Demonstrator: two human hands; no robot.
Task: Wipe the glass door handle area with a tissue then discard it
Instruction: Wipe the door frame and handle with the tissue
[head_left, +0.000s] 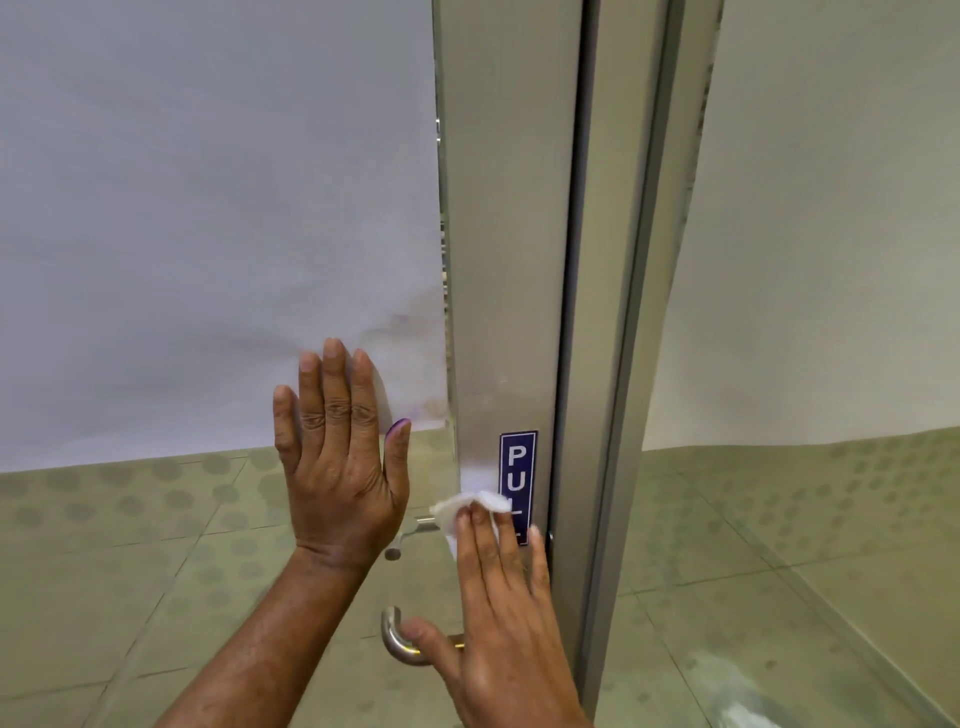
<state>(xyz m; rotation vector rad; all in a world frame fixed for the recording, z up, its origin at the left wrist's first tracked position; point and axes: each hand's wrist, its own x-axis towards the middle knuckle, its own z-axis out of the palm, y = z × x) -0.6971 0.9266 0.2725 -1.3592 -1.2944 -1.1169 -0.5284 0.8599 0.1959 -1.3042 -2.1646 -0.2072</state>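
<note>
Door (218, 218): glass panel fills the left and centre, its upper part frosted white, its lower part clear, with a dotted tiled floor (104, 545) seen through it.

Stile (511, 234): brushed metal upright at the right edge of the glass, running top to bottom; smudges show on the frosting just left of it.

Frame (623, 312): metal post just right of the stile, a dark gap between them. A second glass panel (831, 234), also frosted above, lies to the far right.

Left hand (340, 462): flat, fingers spread and pointing up, palm against the glass left of the stile; it straddles the lower edge of the frosting. Grip open, holding nothing.

Right hand (506, 618): lower right, fingers laid flat and pointing up on the stile, pressing the tissue against the metal; thumb stretched left, touching or just over the handle. Grip flat, not curled round anything.

Handle (400, 644): steel lever below the left hand, its curved end near the right thumb; a second lever end shows higher, between the two hands.

Sign (518, 478): narrow blue vertical label on the stile reading "PULL", its lower letters hidden by tissue and fingers.

Tissue (470, 512): white, crumpled, under the right fingertips, overlapping the sign's lower left and above the handle.
</note>
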